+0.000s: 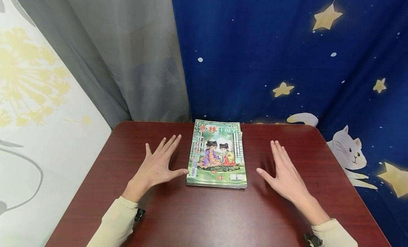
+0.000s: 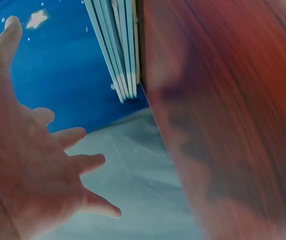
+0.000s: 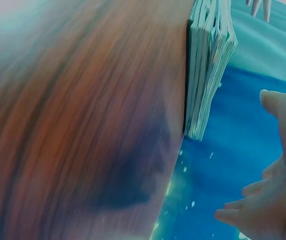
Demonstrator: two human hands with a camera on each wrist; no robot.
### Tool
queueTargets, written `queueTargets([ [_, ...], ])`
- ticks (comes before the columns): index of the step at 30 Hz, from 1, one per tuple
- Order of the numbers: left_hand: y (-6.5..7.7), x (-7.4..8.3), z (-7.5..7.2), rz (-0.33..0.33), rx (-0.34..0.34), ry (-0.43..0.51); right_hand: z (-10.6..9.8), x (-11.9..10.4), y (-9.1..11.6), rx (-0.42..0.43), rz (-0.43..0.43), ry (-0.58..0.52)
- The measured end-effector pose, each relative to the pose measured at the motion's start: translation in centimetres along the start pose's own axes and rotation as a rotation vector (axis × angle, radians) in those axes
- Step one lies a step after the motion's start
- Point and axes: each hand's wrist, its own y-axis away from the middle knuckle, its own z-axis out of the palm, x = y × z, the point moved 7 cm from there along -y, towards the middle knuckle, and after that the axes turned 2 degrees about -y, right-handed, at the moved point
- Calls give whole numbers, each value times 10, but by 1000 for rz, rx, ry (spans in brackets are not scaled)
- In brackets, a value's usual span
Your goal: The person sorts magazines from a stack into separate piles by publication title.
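Observation:
A stack of several magazines (image 1: 220,155) lies on the dark red wooden table (image 1: 204,218), near its far edge. The top cover is green, with two cartoon figures and large red and white characters. To the left of the stack, my left hand (image 1: 157,165) hovers with fingers spread, its thumb tip overlapping the stack's edge in the head view. On the other side my right hand (image 1: 285,172) is held over the table, fingers straight and thumb apart, away from the stack. Both wrist views show the stacked page edges (image 2: 118,45) (image 3: 207,70), with nothing in either hand.
Behind the table hang a grey curtain (image 1: 153,63) and a blue curtain (image 1: 242,63) with stars and a white cat. A white surface with a yellow flower print (image 1: 32,91) borders the left side. Light sleeves and dark wrist straps show on both arms.

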Motion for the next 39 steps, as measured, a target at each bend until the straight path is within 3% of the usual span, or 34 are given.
queueTargets([
  [11, -10, 26, 12, 49, -120, 284, 21, -19, -11, -47, -22, -3],
  [17, -14, 26, 17, -38, -143, 341, 32, -24, -14, -83, -22, -18],
  [22, -19, 18, 19, -128, -84, 360, 36, -31, -18, -89, -37, -15],
  [28, -27, 13, 21, -232, -31, 441, 37, -37, -25, -85, 13, 2],
  [33, -31, 15, 26, -283, -63, 410, 39, -38, -34, -88, 82, 29],
  [39, -33, 17, 35, -318, -118, 401, 47, -34, -41, -165, 142, 86],
])
